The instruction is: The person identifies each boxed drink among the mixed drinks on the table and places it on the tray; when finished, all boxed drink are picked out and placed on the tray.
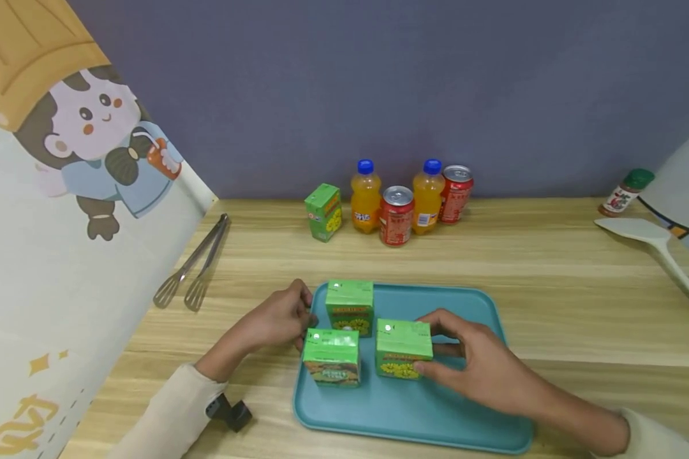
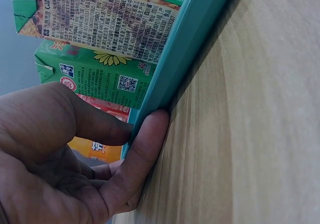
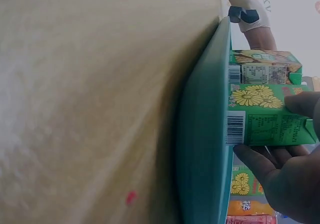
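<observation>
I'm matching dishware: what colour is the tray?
Teal; the tray shows best in the head view.

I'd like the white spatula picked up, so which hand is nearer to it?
Right. The right hand, gripping a green carton, is left of the white spatula; the left hand is farther left, pinching the blue tray at its left rim.

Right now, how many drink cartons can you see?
4: the rear-left carton and front-left carton on the teal tray, a third carton in the right hand, a fourth carton behind the tray.

On wooden table (image 1: 551, 274): teal tray (image 1: 390, 411) | tongs (image 1: 210, 256) | carton (image 1: 323, 213) | bottles (image 1: 365, 197) | cans (image 1: 397, 217) | jar (image 1: 621, 196) | spatula (image 1: 660, 236)
</observation>
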Motion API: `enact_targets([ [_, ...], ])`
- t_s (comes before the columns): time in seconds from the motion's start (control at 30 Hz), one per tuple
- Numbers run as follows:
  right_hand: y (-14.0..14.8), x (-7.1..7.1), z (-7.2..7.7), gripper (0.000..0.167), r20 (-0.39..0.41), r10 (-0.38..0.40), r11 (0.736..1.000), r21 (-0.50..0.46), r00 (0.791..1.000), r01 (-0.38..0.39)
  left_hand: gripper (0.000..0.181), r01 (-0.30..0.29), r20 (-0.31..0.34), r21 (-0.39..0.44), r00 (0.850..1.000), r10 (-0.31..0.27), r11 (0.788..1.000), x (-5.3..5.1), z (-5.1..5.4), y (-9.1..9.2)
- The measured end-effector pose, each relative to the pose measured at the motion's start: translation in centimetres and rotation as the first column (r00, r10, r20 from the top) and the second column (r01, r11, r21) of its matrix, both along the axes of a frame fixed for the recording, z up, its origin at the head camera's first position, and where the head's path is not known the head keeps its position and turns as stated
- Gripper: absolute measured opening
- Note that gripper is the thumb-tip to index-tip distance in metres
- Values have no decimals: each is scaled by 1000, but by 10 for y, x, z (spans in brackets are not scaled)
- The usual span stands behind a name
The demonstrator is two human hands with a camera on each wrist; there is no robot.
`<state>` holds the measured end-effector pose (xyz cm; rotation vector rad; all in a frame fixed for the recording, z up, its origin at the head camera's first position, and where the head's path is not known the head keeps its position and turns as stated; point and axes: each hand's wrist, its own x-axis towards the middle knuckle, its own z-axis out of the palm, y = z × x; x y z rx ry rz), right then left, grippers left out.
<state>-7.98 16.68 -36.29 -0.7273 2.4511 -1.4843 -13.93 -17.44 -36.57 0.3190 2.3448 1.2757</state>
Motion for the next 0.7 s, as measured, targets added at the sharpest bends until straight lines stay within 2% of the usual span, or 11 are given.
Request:
enact_targets([
  [0.23,4,-2,2,50,17,48,999,23,999,-48,18,4,-8,3,1000,-4,1000,0,-1,-1],
  [0.33,7,-5,8,53,-27,102,994,37,994,-101,18,6,-8,5,1000,-6,1000,0,-1,-1],
  [0.5,8,-19,35,47,-175,159,987,33,972,-156,17,4,-12,1,1000,-4,1000,1,-1,0],
  [0.7,1,-49,74,40,-275,161,985,-12,948,-171,18,12,-18,3,1000,-12,1000,1,-2,0],
])
